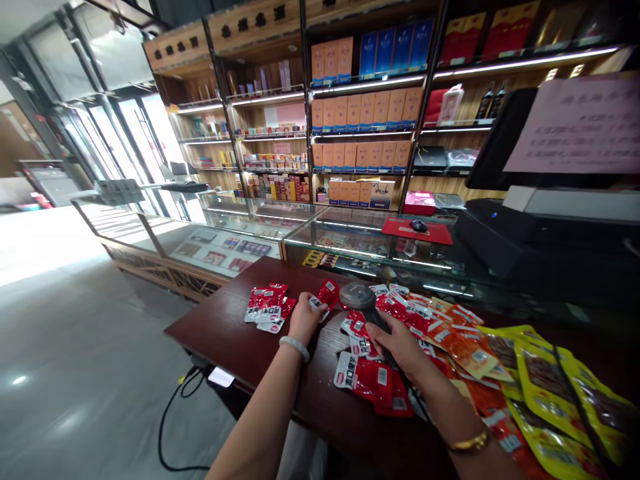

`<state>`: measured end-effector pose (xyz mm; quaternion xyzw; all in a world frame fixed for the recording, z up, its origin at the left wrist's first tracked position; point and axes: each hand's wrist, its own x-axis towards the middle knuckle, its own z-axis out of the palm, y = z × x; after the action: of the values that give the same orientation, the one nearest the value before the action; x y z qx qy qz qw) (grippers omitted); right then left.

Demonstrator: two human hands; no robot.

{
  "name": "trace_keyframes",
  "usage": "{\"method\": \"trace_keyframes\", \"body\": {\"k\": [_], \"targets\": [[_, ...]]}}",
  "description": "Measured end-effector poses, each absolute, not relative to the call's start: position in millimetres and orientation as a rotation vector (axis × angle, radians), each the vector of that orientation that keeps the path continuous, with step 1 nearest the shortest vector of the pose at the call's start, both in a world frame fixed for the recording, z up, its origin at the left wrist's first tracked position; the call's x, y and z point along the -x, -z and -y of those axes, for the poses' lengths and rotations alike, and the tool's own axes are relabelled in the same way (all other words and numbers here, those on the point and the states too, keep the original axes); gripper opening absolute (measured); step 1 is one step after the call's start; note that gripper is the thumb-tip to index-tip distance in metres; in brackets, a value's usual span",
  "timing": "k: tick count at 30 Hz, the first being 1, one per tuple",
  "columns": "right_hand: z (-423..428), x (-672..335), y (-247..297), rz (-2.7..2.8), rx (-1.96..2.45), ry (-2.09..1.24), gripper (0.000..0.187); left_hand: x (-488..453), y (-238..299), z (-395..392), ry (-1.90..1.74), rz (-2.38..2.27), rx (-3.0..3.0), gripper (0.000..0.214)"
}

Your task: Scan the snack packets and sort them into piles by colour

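Between the fingers of my left hand (304, 320) is a red and white snack packet (329, 293), its far end tipped up off the dark wooden table (220, 320). My right hand (400, 340) is wrapped round the handle of a dark barcode scanner (357, 295), whose head points left toward that packet. To the left of my left hand lies a small pile of similar red and white packets (270, 307). More red packets (365, 377) are spread under and around my right hand, partly hidden by it and the scanner.
Orange packets (463, 347) and yellow packets (547, 380) are heaped on the right. Glass display counters (240, 230) stand beyond the table, with a mouse (419, 226) on a red mat. A monitor (510, 133) rises at right. A black cable (163, 427) hangs at the left.
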<state>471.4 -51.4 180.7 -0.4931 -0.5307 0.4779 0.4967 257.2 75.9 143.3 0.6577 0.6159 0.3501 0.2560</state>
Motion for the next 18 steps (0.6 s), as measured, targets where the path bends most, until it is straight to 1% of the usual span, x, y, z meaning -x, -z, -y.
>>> {"method": "trace_keyframes", "body": {"k": [4,6,8,9,10,13,15,18], "targets": [[51,-472,-180,1.287,1.211,-1.126,0.035,-251,-156,-69,-1.093,-2.007,-1.845,0.043],[50,-472,-178,1.286,1.213,-1.117,0.035,-252,-161,-64,-1.23,-2.186,-1.88,0.051],[49,-472,-177,1.283,1.204,-1.121,0.034,-258,-164,-60,-1.326,-2.241,-1.97,0.059],[49,-472,-176,1.28,1.201,-1.125,0.034,-263,-165,-59,-1.314,-2.194,-2.061,0.059],[48,-473,-175,1.277,1.201,-1.127,0.033,-269,-165,-60,-1.25,-2.104,-2.171,0.056],[45,-475,-173,1.268,1.2,-1.119,0.032,-292,-165,-71,-0.892,-1.822,-2.381,0.044],[43,-478,-172,1.262,1.198,-1.099,0.031,-309,-164,-83,-0.708,-1.747,-2.413,0.042],[41,-481,-172,1.234,1.208,-1.076,0.032,-330,-160,-100,-0.549,-1.717,-2.448,0.042]]}}
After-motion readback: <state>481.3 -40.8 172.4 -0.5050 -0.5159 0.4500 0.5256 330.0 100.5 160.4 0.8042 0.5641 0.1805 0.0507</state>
